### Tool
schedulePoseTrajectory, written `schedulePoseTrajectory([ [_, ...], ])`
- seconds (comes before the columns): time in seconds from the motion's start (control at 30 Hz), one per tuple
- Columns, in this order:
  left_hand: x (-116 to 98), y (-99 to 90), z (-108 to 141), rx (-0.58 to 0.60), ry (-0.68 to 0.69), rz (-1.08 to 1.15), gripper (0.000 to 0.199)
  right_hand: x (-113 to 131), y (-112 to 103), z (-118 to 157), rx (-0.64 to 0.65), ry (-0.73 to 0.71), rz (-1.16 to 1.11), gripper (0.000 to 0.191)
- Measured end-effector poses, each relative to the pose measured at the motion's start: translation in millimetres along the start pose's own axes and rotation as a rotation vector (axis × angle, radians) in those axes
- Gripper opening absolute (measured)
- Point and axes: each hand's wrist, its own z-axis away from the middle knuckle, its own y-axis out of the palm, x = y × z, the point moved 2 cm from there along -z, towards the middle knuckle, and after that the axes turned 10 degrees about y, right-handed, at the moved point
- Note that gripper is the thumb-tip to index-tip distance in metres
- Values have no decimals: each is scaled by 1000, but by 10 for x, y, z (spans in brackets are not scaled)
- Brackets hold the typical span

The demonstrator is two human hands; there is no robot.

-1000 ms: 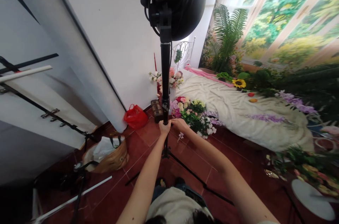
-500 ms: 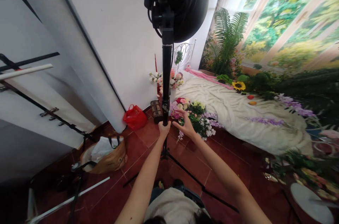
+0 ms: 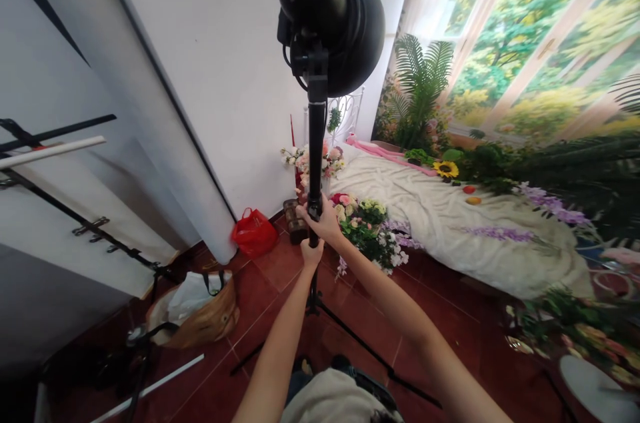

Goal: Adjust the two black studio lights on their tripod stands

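A black light stand (image 3: 315,136) rises upright in front of me, its legs spread on the tiled floor. On its top sits a black studio lamp (image 3: 345,30) with a round reflector. My left hand (image 3: 313,252) is wrapped round the pole below the joint. Just above it, my right hand (image 3: 324,220) closes round the pole at the collar, thumb and fingers on either side of it. Part of the collar is hidden by the right hand's fingers.
Flower bunches (image 3: 373,230) stand right behind the pole, beside a bed with a cream blanket (image 3: 425,223). A red bag (image 3: 255,233), a small wooden chest (image 3: 295,222) and a woven basket (image 3: 220,313) lie left. A backdrop stand (image 3: 75,216) is at far left.
My right hand has moved left from beside the pole and taken hold of it at the collar. My left hand still grips the pole below. The view has tilted up slightly.
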Motion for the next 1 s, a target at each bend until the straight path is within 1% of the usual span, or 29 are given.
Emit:
schedulePoseTrajectory([
  [0.03, 1, -7, 1, 6, -8, -17, 24, 3, 5, -18, -25, 9, 37, 38],
  [0.07, 1, -20, 7, 15, -17, -36, 25, 16, 10, -36, -40, 16, 65, 32],
  [0.2, 3, -160, 118, 105, -24, -55, 24, 89, 25, -87, -47, 29, 76, 28],
  [0.23, 13, -213, 176, 143, -11, -46, 29, 101, 27, -94, -50, 26, 73, 27],
  [0.33, 98, -369, 399, 275, -13, -36, 55, 92, 33, -107, -64, 7, 74, 24],
  [0.37, 143, -410, 473, 307, -40, -46, 60, 68, 37, -107, -62, 3, 75, 23],
  [0.4, 192, -442, 535, 325, -73, -60, 60, 30, 43, -102, -57, 5, 75, 22],
  [0.5, 317, -483, 627, 337, -136, -106, 46, -177, 74, -31, -44, 40, 75, 22],
  [0.57, 370, -476, 615, 365, -120, -141, 39, -380, 106, 67, -42, 68, 64, 22],
  [0.7, 456, -463, 553, 432, -47, -237, 41, -861, 186, 313, -36, 114, 15, 21],
  [0.8, 517, -463, 550, 437, -31, -263, 43, -1178, 235, 453, -27, 159, -28, 22],
  [0.9, 532, -454, 565, 443, -35, -253, 39, -1340, 243, 509, -37, 185, -35, 22],
  [1.0, 509, -442, 566, 440, -67, -237, 36, -1338, 224, 481, -34, 198, 1, 21],
])
